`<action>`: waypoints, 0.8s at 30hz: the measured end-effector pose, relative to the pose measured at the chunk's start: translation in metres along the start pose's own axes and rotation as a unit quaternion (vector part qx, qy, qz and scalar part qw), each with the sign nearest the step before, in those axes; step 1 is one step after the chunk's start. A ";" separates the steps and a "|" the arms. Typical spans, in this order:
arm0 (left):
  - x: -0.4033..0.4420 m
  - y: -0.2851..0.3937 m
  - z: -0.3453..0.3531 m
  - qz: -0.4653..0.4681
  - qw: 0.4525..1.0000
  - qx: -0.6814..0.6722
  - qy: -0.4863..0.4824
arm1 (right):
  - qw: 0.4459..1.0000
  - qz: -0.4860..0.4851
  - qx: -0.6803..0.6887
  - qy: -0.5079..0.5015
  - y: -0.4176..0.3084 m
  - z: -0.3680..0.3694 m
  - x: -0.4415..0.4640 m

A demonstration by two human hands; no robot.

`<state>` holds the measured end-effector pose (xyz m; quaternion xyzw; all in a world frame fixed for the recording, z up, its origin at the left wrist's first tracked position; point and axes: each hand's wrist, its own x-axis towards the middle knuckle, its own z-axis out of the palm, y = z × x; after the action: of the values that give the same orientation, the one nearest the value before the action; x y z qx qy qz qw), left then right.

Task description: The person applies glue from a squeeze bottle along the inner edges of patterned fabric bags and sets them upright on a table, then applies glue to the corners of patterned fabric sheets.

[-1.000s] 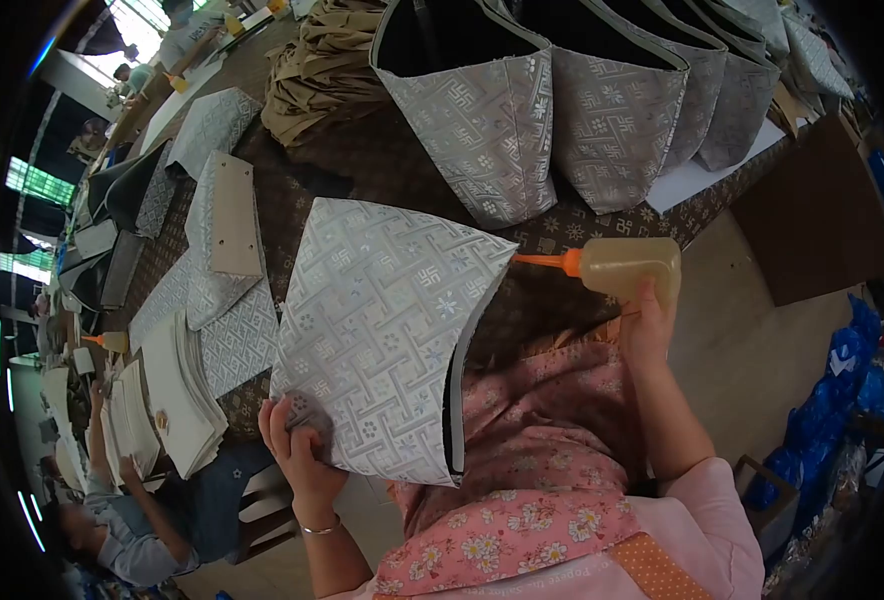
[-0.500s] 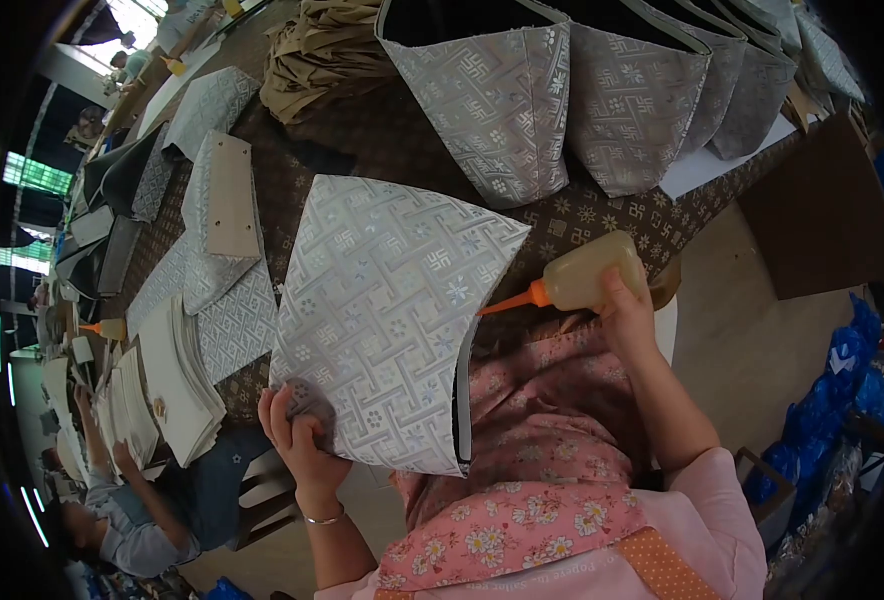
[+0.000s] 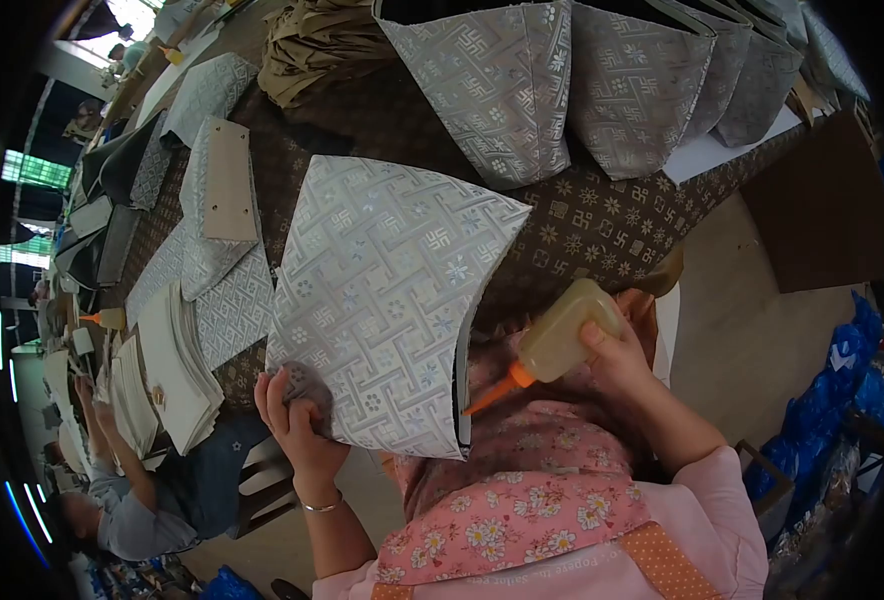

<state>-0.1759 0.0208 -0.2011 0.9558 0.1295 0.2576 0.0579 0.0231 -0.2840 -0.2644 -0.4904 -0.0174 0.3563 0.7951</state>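
Fanned stack of cream sheets (image 3: 180, 370) left of the silver-grey patterned fabric pouch (image 3: 387, 305). Left hand (image 3: 299, 425) at pouch's lower-left corner, grip closed on it. Pouch is between the hands, open edge facing right. Orange tapered nozzle (image 3: 499, 387) tip at that edge; contact unclear. Translucent yellowish bottle (image 3: 562, 332) right of pouch, long axis slanting down-left toward edge. Right hand (image 3: 619, 352), on the open-edge side, grip wrapped round bottle.

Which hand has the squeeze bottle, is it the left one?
No, the right hand holds the squeeze bottle, while the left hand grips the silver patterned piece.
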 end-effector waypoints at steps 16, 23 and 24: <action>0.001 0.004 -0.001 0.005 1.000 0.014 -0.003 | 0.987 -0.130 -0.023 0.088 -0.008 -0.002 0.017; 0.002 0.005 0.000 0.005 1.000 0.015 -0.002 | 0.977 -0.140 -0.158 -0.018 -0.016 -0.013 0.003; 0.003 0.005 -0.001 0.005 1.000 0.015 -0.003 | 0.980 -0.111 -0.144 -0.086 -0.020 -0.012 0.000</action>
<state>-0.1730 0.0164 -0.1980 0.9579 0.1288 0.2528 0.0431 0.0381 -0.2985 -0.2549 -0.5622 -0.1910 0.3007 0.7464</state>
